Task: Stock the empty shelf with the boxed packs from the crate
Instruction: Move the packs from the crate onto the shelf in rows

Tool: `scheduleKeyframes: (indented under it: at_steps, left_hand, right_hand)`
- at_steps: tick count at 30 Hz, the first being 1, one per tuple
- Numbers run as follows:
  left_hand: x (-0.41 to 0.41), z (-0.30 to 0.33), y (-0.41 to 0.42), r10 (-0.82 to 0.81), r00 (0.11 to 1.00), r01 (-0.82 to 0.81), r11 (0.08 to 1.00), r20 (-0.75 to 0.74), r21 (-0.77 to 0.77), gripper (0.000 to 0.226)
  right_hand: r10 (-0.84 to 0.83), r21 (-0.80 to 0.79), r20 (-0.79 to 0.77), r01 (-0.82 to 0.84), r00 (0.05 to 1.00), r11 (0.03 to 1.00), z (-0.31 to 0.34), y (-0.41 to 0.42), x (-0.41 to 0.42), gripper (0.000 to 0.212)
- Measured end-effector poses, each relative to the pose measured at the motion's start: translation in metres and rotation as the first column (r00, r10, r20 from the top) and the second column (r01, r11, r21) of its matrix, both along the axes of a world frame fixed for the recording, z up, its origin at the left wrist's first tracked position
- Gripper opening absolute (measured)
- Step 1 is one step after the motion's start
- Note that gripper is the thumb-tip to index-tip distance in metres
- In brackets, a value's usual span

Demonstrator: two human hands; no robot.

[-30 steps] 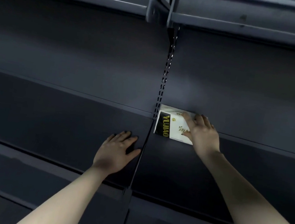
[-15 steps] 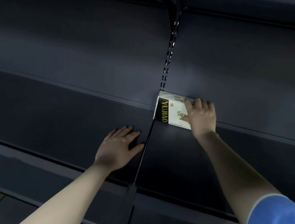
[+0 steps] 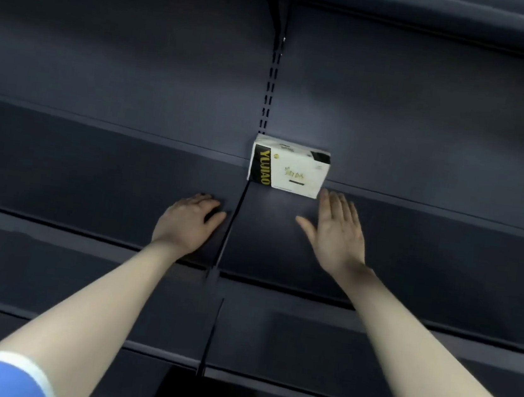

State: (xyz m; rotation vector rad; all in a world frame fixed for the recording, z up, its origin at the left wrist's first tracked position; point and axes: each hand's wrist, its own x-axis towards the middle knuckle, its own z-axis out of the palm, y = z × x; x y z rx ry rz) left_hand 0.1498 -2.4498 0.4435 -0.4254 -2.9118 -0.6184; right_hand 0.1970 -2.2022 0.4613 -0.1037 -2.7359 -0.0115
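The white boxed pack [image 3: 289, 170], with a black side band lettered YUJIAO in yellow, stands at the back of the dark shelf [image 3: 429, 252], set against the rear panel just right of the seam where two shelf boards meet, below the slotted upright [image 3: 269, 93]. It stands alone; no other pack is in view on this shelf. The right hand [image 3: 337, 232] is just in front of the pack's lower right corner with fingers straight and spread, holding nothing; whether the fingertips touch the box cannot be told. The left hand [image 3: 188, 220] lies flat on the shelf board left of the seam, fingers relaxed, also empty. The two hands are apart, one on each side of the seam. The placing of this pack looks finished, with stocking barely begun. The crate is not in view, so the next move probably calls for turning away to fetch another pack and setting it flush beside this one.
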Motion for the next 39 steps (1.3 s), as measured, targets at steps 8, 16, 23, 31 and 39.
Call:
scheduleKeyframes:
  at_steps: [8, 16, 23, 31, 39]
  left_hand:
    - [0.085, -0.014, 0.005, 0.011, 0.995, -0.001, 0.993, -0.094, 0.115, 0.067]
    - [0.152, -0.048, -0.021, -0.020, 0.991, 0.033, 0.995, -0.134, 0.095, 0.059]
    - [0.185, -0.093, -0.073, -0.087, 0.996, 0.086, 0.995, 0.014, 0.056, 0.064]
    - [0.211, -0.169, -0.136, -0.044, 0.943, 0.031, 0.999, 0.330, 0.044, 0.063]
    - [0.236, -0.245, -0.147, -0.039, 0.828, 0.032, 0.999, 0.560, 0.023, 0.064]
  right_hand:
    - [-0.009, -0.120, 0.059, 0.016, 0.998, 0.993, -0.028, -0.001, 0.075, 0.081]
    - [0.006, -0.118, 0.014, -0.004, 1.000, 0.993, -0.054, -0.029, 0.136, 0.073]
    - [-0.068, -0.086, 0.019, 0.069, 0.997, 0.994, -0.099, -0.068, 0.192, 0.071]
    - [-0.084, -0.127, 0.357, 0.138, 0.930, 0.982, -0.189, -0.125, 0.260, 0.069]
    - [-0.048, -0.123, 0.525, 0.132, 0.850, 0.984, -0.270, -0.137, 0.275, 0.081]
